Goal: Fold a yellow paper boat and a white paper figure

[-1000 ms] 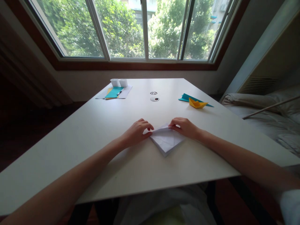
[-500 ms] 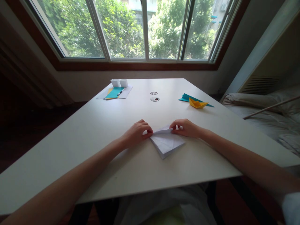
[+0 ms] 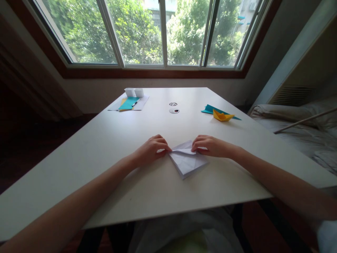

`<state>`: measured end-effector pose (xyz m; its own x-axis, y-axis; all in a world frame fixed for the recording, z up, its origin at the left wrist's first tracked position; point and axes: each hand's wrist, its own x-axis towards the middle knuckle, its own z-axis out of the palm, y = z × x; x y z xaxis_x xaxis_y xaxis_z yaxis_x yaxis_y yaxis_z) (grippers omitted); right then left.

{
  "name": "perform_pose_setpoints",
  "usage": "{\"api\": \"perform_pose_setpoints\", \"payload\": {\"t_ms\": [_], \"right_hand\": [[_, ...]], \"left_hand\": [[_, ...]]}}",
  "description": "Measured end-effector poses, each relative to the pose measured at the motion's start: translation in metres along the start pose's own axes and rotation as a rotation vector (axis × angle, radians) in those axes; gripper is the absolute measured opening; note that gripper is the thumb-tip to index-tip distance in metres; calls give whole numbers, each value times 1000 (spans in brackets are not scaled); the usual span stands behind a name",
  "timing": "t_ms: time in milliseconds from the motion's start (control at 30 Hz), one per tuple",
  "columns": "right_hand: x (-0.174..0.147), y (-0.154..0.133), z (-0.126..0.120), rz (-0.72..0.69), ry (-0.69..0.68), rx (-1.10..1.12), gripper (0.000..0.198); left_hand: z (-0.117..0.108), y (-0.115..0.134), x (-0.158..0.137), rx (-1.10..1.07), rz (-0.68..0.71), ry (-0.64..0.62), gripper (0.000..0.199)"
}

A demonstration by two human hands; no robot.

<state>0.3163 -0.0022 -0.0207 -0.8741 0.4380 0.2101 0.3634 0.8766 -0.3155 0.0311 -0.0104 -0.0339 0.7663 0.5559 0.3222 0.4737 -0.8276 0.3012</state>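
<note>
A folded sheet of white paper (image 3: 188, 165) lies on the white table (image 3: 105, 151) in front of me, one corner pointing toward me. A raised flap runs across its middle. My left hand (image 3: 154, 149) pinches the paper's left corner between thumb and fingers. On the other side, my right hand (image 3: 210, 146) is closed on the right part of the flap, with its fingertips bent down over the fold. The paper directly beneath the right fingers is hidden.
Beyond my right hand sit a yellow paper boat (image 3: 222, 115) and a teal paper plane (image 3: 209, 109). At the far left are two white paper boxes (image 3: 130, 92), coloured sheets (image 3: 128, 103) and a pen (image 3: 136, 103). Two round discs (image 3: 174, 111) mark the table's middle.
My right hand has pressed the flap lower and toward me, so more of the paper behind it shows. My left hand stays at the left corner.
</note>
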Motion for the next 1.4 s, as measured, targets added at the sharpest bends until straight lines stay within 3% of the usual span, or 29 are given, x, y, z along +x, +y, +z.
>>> {"api": "perform_pose_setpoints", "payload": {"t_ms": [233, 367, 500, 633, 900, 1167, 1400], "right_hand": [[2, -2, 3, -74, -29, -177, 24], [2, -2, 5, -88, -34, -196, 23], [2, -2, 5, -97, -30, -213, 22], [3, -4, 2, -84, -56, -253, 20], [3, -9, -4, -103, -103, -332, 18], [1, -16, -4, -6, -105, -245, 18], [7, -29, 8, 59, -33, -410, 30]], "left_hand": [[-8, 14, 2, 254, 56, -89, 21], [-10, 30, 10, 300, 17, -97, 19], [0, 48, 16, 244, 4, -25, 27], [15, 58, 14, 248, -18, -82, 31], [24, 67, 9, 485, -48, -98, 30], [28, 77, 7, 699, -12, -131, 29], [23, 81, 8, 725, -12, -186, 34]]}}
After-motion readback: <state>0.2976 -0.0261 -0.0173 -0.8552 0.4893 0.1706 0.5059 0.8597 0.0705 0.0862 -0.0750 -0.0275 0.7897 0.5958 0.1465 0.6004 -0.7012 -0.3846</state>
